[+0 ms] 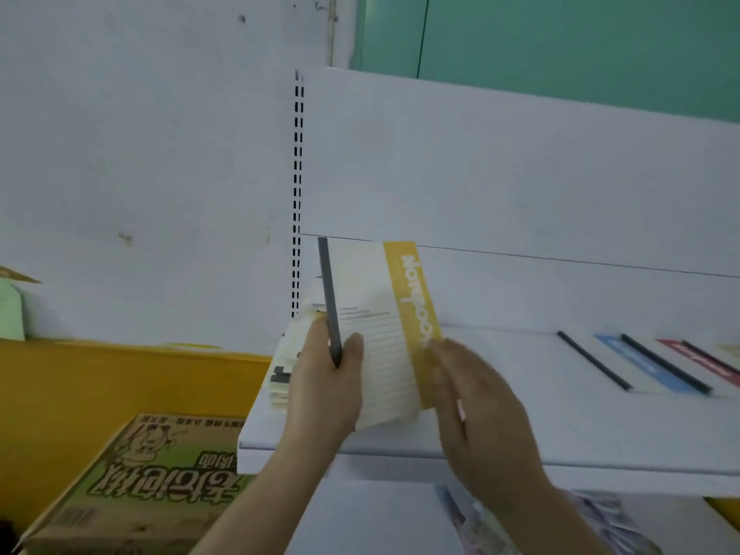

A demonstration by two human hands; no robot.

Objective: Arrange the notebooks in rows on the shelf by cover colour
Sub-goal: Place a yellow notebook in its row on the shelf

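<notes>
Nearest the camera: two bare forearms reaching up to the white shelf (500,454). Left hand (324,378) is the grip here: fingers and thumb curled round the dark spine edge of a yellow-banded notebook (384,334), pinching it w/ the stack behind. Right hand (476,402) sits just right of the grip, fingers fairly straight, tips touching the notebook's yellow strip; blurred, so can't say more than touching.

Key relation: the notebook stands nearly upright, rising up and away from the grip, long axis running from the grip toward the shelf's back panel, cover facing right. Stack of cream-edged notebooks (284,378) sits left of and behind the grip, at the shelf's left end. Well right of the grip, lying flat on the shelf: a plain one w/ dark spine (592,364), a blue-banded notebook (644,366), a red-banded notebook (704,360), each w/ long axis running front to back. So the yellow one prob. goes down flat to the right; right hand is the nearer to that space.

Writing: white lettering along the yellow strip, upside down, looks like "Notebook", approx. Below-left of the grip, a green cardboard box (148,486) w/ large East Asian characters and a cartoon figure, inverted; can't read them. Blue and red bands carry text, too blurred.
</notes>
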